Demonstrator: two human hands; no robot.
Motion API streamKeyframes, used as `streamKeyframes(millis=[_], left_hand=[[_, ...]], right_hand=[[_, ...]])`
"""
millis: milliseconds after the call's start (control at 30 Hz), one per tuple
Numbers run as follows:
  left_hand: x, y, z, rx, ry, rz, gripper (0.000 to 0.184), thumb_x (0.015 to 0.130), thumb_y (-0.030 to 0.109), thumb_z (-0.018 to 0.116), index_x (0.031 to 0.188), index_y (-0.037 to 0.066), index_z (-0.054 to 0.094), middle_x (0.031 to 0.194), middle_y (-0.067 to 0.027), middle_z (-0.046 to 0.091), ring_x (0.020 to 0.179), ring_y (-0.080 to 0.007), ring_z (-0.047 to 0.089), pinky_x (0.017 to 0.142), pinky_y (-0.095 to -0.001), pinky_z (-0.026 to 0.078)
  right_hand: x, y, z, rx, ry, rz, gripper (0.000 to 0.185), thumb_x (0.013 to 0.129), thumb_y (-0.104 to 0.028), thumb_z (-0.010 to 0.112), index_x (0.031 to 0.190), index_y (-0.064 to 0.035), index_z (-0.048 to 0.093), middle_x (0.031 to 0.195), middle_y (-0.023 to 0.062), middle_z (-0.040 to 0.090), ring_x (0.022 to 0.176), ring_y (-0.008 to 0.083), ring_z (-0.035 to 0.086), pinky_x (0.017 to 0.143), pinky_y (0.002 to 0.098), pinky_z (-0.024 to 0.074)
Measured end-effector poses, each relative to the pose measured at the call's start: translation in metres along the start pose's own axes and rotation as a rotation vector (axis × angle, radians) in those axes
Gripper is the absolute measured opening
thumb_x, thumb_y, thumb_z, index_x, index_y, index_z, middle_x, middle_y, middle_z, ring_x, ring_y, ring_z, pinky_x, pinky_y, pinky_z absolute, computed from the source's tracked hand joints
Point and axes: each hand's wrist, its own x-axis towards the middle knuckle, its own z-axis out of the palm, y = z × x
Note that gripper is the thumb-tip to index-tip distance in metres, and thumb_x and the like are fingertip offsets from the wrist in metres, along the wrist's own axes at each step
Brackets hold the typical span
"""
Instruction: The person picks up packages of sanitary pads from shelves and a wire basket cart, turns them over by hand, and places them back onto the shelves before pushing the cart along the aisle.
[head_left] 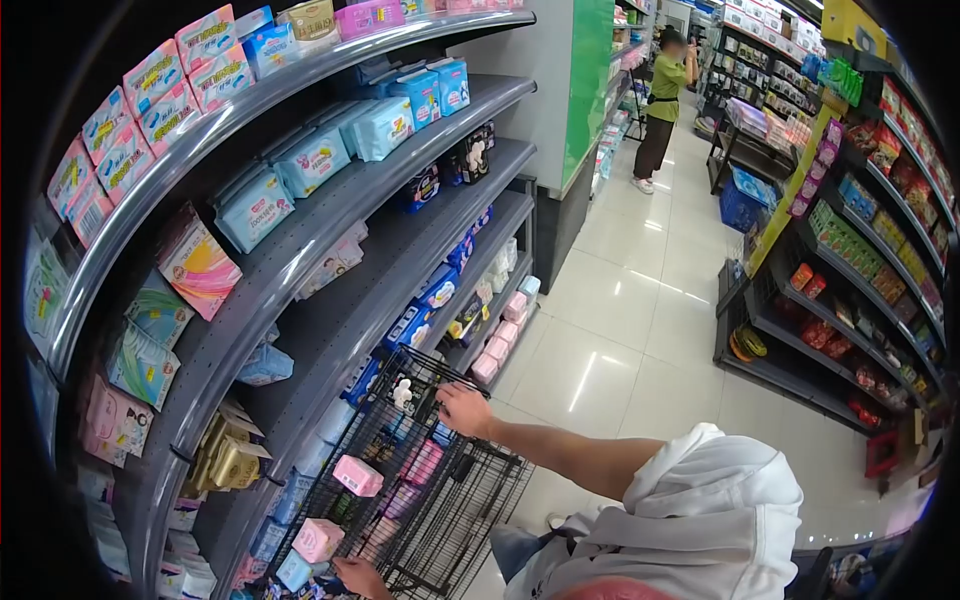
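A black wire basket (472,455) stands against the shelves in front of me. My right hand (465,410) is curled over its far upper edge. Low in the picture, my left hand (362,578) is bent at the near side of the basket, partly cut off by the frame. Close to the left hand are a pink pack (318,540) and a light blue pack (294,570). Another pink pack (358,475) lies between the hands, and a brighter pink pack (422,461) shows through the mesh. A small white figure or print (402,393) appears near my right hand.
Curved grey shelves (330,215) with soft packs rise on the left. Along the tiled aisle (590,330), a person in a green top (668,80) stands farther off. Racks of packaged goods (850,250) line the right side; a blue basket (747,198) stands near them.
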Motion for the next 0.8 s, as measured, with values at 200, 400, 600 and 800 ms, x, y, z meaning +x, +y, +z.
streamKeyframes(millis=[200, 400, 600, 800], left_hand=[[-0.001, 0.008, 0.002, 0.022, 0.036, 0.007, 0.014, 0.080, 0.010, 0.053, 0.090, 0.003, 0.046, 0.094, -0.0184, 0.057, 0.086, -0.0420, 0.058, 0.066, -0.0547, 0.043], [0.000, 0.001, 0.007, 0.006, 0.068, 0.030, 0.012, 0.080, 0.010, 0.052, 0.086, 0.002, 0.045, 0.090, -0.0190, 0.056, 0.083, -0.0430, 0.056, 0.064, -0.0550, 0.041], [-0.002, 0.006, 0.002, 0.035, 0.038, 0.010, 0.014, 0.082, 0.013, 0.052, 0.088, 0.002, 0.046, 0.087, -0.0194, 0.056, 0.085, -0.0405, 0.058, 0.069, -0.0532, 0.045], [-0.005, 0.007, -0.001, -0.017, 0.137, 0.122, 0.017, 0.083, 0.014, 0.054, 0.093, 0.001, 0.052, 0.094, -0.0215, 0.061, 0.087, -0.0426, 0.060, 0.075, -0.0523, 0.048]], right_hand=[[0.002, 0.000, -0.007, -0.035, -0.105, 0.007, 0.023, 0.079, -0.021, 0.061, 0.093, -0.0036, 0.055, 0.098, 0.0094, 0.059, 0.097, 0.0280, 0.058, 0.073, 0.0403, 0.0540], [0.002, -0.001, -0.006, -0.016, -0.132, 0.016, 0.028, 0.080, -0.027, 0.063, 0.094, -0.0045, 0.054, 0.097, 0.0094, 0.060, 0.097, 0.0278, 0.059, 0.073, 0.0402, 0.0538], [0.001, -0.002, -0.008, -0.022, -0.123, 0.025, 0.034, 0.080, -0.030, 0.064, 0.099, -0.0054, 0.051, 0.097, 0.0097, 0.061, 0.095, 0.0282, 0.060, 0.070, 0.0406, 0.0535], [0.002, -0.006, -0.009, 0.085, -0.127, 0.120, 0.045, 0.078, -0.032, 0.069, 0.108, -0.0058, 0.049, 0.104, 0.0146, 0.062, 0.101, 0.0321, 0.060, 0.078, 0.0443, 0.0511]])
